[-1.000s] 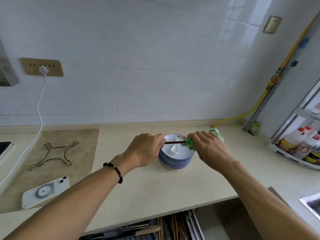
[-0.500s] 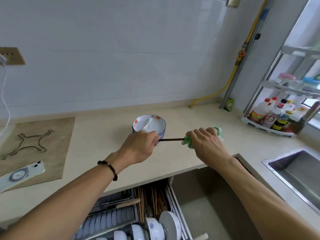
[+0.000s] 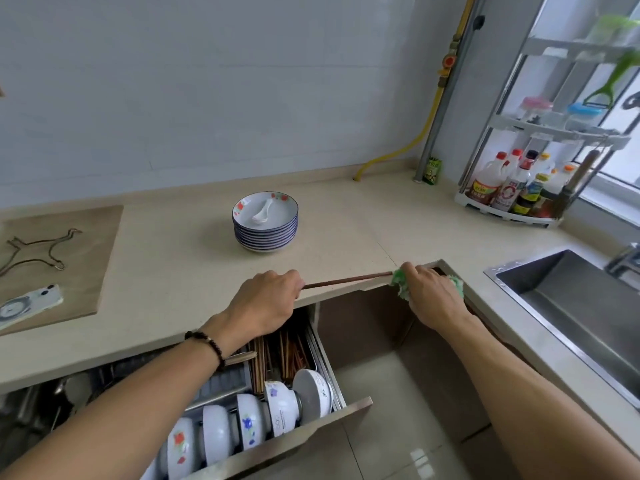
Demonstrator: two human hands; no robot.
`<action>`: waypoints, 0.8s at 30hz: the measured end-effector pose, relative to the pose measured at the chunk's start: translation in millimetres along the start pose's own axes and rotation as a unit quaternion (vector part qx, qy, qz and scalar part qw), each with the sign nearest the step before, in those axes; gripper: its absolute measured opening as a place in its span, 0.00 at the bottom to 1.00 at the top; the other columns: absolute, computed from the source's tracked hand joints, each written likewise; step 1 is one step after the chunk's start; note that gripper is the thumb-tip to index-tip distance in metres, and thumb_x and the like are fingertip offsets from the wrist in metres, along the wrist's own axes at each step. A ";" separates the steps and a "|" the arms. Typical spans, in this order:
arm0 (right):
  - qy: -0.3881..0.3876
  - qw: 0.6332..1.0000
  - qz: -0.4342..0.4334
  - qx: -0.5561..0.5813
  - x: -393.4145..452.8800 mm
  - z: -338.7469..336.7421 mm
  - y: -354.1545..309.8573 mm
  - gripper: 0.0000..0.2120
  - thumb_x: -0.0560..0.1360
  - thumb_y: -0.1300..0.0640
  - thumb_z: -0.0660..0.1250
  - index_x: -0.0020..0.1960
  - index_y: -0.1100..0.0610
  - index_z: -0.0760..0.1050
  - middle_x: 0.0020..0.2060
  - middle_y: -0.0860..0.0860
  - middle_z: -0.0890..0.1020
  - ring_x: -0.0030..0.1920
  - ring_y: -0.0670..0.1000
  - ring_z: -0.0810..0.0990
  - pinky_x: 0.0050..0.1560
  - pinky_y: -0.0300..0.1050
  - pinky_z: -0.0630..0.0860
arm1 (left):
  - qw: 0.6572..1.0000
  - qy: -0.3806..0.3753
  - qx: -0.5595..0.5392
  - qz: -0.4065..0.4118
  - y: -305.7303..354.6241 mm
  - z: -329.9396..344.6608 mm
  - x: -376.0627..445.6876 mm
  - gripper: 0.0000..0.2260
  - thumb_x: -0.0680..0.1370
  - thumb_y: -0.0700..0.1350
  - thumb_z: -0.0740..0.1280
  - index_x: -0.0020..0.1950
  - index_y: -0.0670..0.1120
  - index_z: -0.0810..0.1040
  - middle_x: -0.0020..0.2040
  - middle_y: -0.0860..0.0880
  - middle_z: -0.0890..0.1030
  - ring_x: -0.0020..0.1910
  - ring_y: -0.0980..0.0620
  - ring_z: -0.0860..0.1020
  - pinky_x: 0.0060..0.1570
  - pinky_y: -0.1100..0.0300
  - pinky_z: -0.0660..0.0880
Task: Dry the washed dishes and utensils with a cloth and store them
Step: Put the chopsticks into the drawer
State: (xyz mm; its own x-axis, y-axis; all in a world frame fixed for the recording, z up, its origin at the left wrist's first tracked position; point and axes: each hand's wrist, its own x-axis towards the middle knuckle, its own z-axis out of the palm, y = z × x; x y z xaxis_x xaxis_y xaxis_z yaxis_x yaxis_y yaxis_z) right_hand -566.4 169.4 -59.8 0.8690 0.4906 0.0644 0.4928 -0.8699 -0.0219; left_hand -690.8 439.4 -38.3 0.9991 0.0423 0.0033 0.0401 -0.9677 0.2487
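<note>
left hand [image 3: 266,299]: knuckles up, fingers curled round one end of the chopsticks [image 3: 346,281] | right hand [image 3: 427,292]: palm down, gripping the green cloth [image 3: 400,280] round the other end | both forearms bare, reaching forward, beaded band on left wrist

We see two bare forearms, no sleeves reaching as far as the wrists. Just behind the left hand [image 3: 266,301] a bracelet of small dark round beads [image 3: 207,344] circles the wrist. The right hand [image 3: 431,296] and its wrist carry no band that we can make out.
</note>
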 end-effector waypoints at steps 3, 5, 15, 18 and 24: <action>-0.017 0.995 0.067 0.066 -5.6 13.8 -4.0 0.09 0.80 0.61 0.62 0.59 0.59 0.66 0.50 0.56 0.80 0.44 0.58 0.77 0.41 0.51 0.72 | 0.998 -0.009 -0.005 -0.064 -4.7 22.0 -6.2 0.07 0.84 0.41 0.54 0.48 0.44 0.69 0.40 0.46 0.75 0.38 0.44 0.74 0.36 0.52 0.67; -0.041 0.987 0.064 0.141 -9.9 25.7 -18.4 0.11 0.80 0.59 0.62 0.61 0.58 0.66 0.51 0.56 0.80 0.46 0.59 0.79 0.45 0.56 0.77 | 0.991 -0.046 -0.038 -0.120 -11.8 49.9 -9.3 0.09 0.83 0.40 0.54 0.44 0.43 0.68 0.38 0.46 0.73 0.35 0.46 0.72 0.33 0.54 0.65; -0.108 0.942 0.055 0.313 -16.3 115.1 -68.3 0.05 0.82 0.55 0.58 0.57 0.55 0.67 0.45 0.57 0.83 0.41 0.59 0.81 0.43 0.60 0.80 | 0.941 -0.159 -0.185 -0.235 -28.0 180.9 -20.7 0.11 0.80 0.34 0.54 0.58 0.46 0.69 0.47 0.45 0.75 0.39 0.49 0.73 0.35 0.56 0.72; -0.117 0.933 0.062 0.336 -12.9 146.8 -71.7 0.05 0.83 0.56 0.58 0.57 0.57 0.67 0.45 0.56 0.82 0.41 0.58 0.81 0.42 0.58 0.79 | 0.932 -0.127 -0.197 -0.277 -38.3 221.3 -5.1 0.08 0.80 0.35 0.56 0.55 0.44 0.70 0.48 0.47 0.74 0.48 0.46 0.76 0.49 0.50 0.76; -0.125 0.924 0.060 0.357 6.9 217.6 -65.0 0.04 0.83 0.55 0.60 0.54 0.56 0.68 0.42 0.55 0.82 0.39 0.60 0.80 0.41 0.56 0.78 | 0.905 -0.093 -0.232 -0.345 -63.9 300.9 47.4 0.10 0.80 0.35 0.56 0.60 0.43 0.67 0.45 0.45 0.75 0.45 0.45 0.77 0.46 0.48 0.77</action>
State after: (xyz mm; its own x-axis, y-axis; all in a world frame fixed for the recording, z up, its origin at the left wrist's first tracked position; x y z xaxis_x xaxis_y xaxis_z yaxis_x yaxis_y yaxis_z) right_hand -582.6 240.4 -275.0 0.8589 0.4662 -0.2120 0.2178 -0.7071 -0.6727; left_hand -641.9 428.5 -345.5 0.7250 0.5122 -0.4605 0.6884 -0.5170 0.5087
